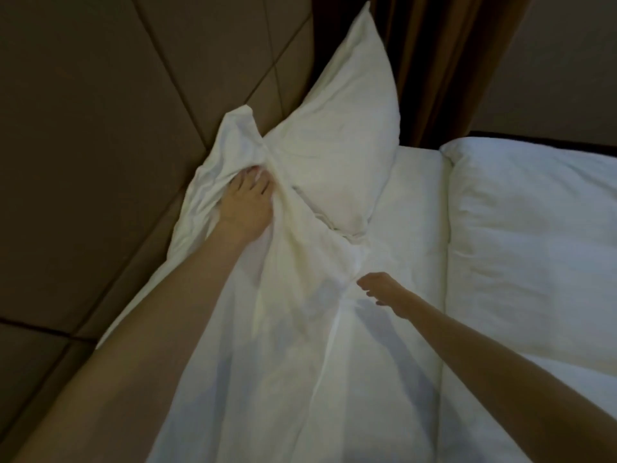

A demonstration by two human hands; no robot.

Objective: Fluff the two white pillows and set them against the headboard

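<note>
A white pillow [347,128] leans upright against the brown padded headboard [100,128] at the far end of the bed. A second white pillow [283,329] lies nearer to me, crumpled along the headboard. My left hand [247,202] grips the bunched upper corner of this near pillow, fingers sunk into the fabric. My right hand [380,289] hovers at the pillow's right edge, fingers spread, holding nothing.
A white duvet [534,245] covers the bed on the right. White sheet [414,212] shows between pillows and duvet. A dark brown curtain [434,61] hangs behind the far pillow.
</note>
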